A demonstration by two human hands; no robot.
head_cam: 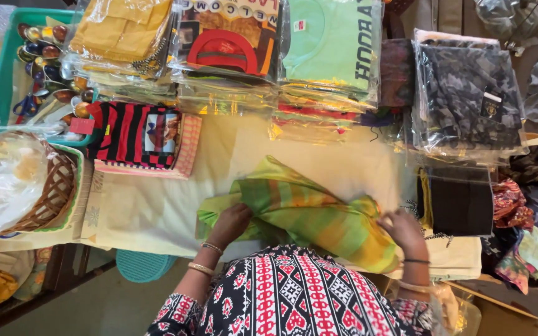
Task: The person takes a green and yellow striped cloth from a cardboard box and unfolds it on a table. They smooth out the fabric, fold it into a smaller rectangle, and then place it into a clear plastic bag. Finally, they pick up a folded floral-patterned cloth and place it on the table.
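Green-and-yellow striped cloth (306,211) lay bunched on the cream-covered table (157,211), near its front edge, between both hands. The left hand (230,222) clenched the cloth's left end, fingers curled into the folds; the right hand (404,229) gripped its right end likewise. Farther off sat stacks of bagged shirts (331,43), and a wicker basket (51,193) stood at the left.
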